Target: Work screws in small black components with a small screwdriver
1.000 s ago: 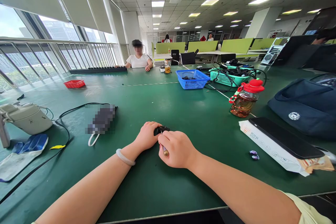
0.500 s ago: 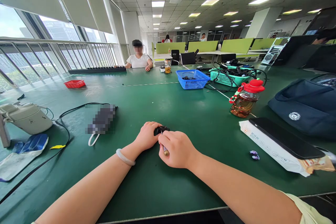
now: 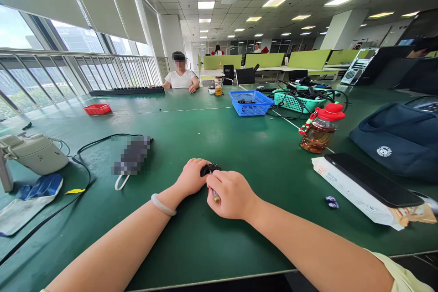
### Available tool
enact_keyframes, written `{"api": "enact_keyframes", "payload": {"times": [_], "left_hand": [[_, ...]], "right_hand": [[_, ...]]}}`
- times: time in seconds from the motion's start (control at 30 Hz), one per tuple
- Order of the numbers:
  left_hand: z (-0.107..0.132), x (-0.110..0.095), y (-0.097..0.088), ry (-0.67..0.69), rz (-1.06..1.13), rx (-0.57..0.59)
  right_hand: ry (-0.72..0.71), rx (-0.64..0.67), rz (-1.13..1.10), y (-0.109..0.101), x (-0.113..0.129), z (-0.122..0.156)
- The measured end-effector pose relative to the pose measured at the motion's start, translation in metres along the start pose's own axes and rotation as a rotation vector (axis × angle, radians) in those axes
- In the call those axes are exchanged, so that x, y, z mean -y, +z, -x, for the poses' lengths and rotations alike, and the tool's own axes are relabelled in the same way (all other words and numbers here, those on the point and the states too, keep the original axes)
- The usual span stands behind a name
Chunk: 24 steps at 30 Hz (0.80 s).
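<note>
My left hand (image 3: 192,176) is closed around the side of a small black part (image 3: 211,168) low over the green table (image 3: 178,137). What kind of part it is cannot be made out. In my right hand (image 3: 232,194) is a slim tool with a gold-coloured handle end (image 3: 216,197), gripped like a pen. Its tip meets the black part or lies very close to it, and my fingers hide most of its shaft. The two hands nearly touch at the table's middle.
Ahead stand a blue basket (image 3: 251,108) and a teal basket (image 3: 294,101) heaped with cables. To the right are a red-lidded bottle (image 3: 318,134), a phone (image 3: 371,180) on a tissue pack and a dark bag (image 3: 400,134). A person (image 3: 180,77) sits opposite.
Both hands keep nearly the same place and grip. In the far background a person has shifted slightly to the left.
</note>
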<state>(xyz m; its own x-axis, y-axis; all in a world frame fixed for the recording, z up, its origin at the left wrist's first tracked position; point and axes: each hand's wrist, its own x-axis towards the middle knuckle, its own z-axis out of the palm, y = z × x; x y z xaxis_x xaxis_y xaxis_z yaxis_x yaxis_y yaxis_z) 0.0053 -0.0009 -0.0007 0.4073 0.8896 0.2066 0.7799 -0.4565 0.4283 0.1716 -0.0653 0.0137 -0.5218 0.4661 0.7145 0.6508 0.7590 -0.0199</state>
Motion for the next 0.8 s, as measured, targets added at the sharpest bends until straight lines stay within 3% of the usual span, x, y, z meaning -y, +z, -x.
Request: {"api": "enact_keyframes", "payload": {"times": [0.8], "left_hand": [[-0.0013,0.0023,0.0015,0.010,-0.012,0.010]], "right_hand": [[-0.001,-0.001,0.014,0.0001,0.0001,0.0011]]}}
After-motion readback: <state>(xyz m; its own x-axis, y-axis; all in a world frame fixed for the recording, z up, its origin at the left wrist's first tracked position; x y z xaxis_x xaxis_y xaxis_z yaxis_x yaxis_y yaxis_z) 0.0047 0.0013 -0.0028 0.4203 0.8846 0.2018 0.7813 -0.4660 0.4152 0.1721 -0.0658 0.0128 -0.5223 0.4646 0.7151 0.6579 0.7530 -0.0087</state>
